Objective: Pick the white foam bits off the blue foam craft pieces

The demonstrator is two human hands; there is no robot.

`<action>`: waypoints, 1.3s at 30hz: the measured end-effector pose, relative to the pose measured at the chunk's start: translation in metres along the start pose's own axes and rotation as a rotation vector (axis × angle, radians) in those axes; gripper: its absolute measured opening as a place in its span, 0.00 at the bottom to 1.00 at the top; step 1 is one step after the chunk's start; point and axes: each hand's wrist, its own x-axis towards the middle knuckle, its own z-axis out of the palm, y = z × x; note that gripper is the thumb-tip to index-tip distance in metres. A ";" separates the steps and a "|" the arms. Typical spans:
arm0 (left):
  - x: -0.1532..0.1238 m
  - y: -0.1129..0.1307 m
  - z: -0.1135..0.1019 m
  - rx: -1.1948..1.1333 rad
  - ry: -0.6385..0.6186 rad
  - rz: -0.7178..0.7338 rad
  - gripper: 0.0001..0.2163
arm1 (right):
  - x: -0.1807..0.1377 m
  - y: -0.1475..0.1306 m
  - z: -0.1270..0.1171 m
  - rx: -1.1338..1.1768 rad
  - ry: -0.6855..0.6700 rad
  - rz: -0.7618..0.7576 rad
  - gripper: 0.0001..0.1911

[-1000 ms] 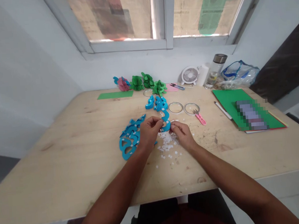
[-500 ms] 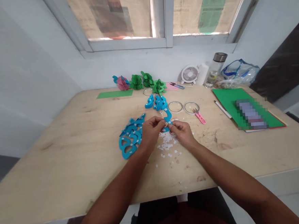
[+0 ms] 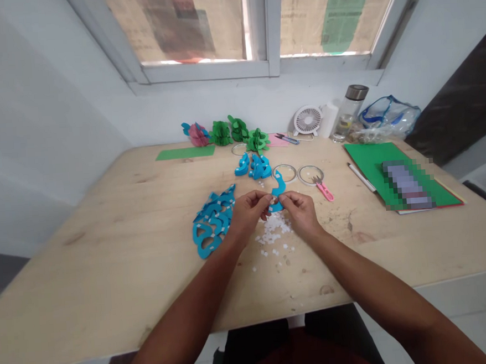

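A curved blue paper cutout (image 3: pixel 280 185) with small white squares on it is held up between my two hands. My right hand (image 3: pixel 301 211) pinches its right edge between thumb and finger. At its left edge, my left hand (image 3: pixel 249 209) is closed in a pinch, fingertips close to those of the right; the exact contact is partly hidden. Small white paper bits (image 3: pixel 272 235) lie scattered on the table below. Left of my left hand is a pile of similar blue cutouts (image 3: pixel 215 223). Folded blue paper pieces (image 3: pixel 259 167) sit just beyond my hands.
Two tape rings (image 3: pixel 310 167) and pink snips (image 3: pixel 323 189) lie right of my hands. Green paper shapes (image 3: pixel 222 132) line the wall near a small fan (image 3: pixel 307 120) and a bottle (image 3: pixel 348 113). A green sheet (image 3: pixel 370 162) lies at the right of the wooden table (image 3: pixel 107 258).
The blue cutout has shifted slightly right and turned, its upper end now leaning further right. Both hands have moved a little to the right with it.
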 end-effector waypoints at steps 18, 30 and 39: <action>0.000 0.001 -0.005 0.152 -0.194 0.006 0.11 | 0.000 -0.001 -0.001 -0.008 0.094 0.005 0.13; 0.010 -0.010 -0.010 0.042 -0.019 0.069 0.09 | -0.002 0.005 0.001 -0.032 -0.072 0.029 0.13; 0.006 -0.007 -0.008 0.046 -0.077 0.019 0.10 | 0.000 0.006 -0.001 -0.037 -0.052 0.042 0.16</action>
